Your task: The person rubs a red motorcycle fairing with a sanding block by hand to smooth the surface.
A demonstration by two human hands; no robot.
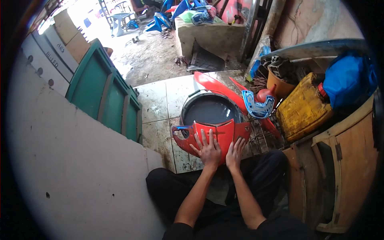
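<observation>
Head cam: red panel [216,134] sits mid-frame, on the near side of the tub [183,113], overlapping its near rim in view; can't tell if it bears on it. L hand [209,153] lies flat on panel, fingers spread. R hand [235,156] flat on panel's right part, fingers closer tog. No fingers seen hooked round an edge; underside hidden.

Risks (my read):
- Palms-only contact = slip risk, esp. if surface is wet (can't confirm). Uneven L/R push could rock or spin it.
- Too much push up-frame could tip panel into the dark liquid [206,108], w/ splash onto tile [154,108].
- If panel does bear on rim, a hard press could tilt the tub.
- Panel's L end, w/ cutout, looks like a weak spot; load there might crack it.
- Swing to frame right could scrape the blue/white part [249,103].

Edges/room: frame left = pale board [92,160] + green door [92,86], hard limits. Frame right = yellow jug [304,108] + wood frame [354,164], tight. Fender [220,90] blocks up-right of tub. L knee [162,180] & R knee [274,162] hem the near side, so not much pull-back. Best room prob. tile strip left of tub, center-left of frame.
</observation>
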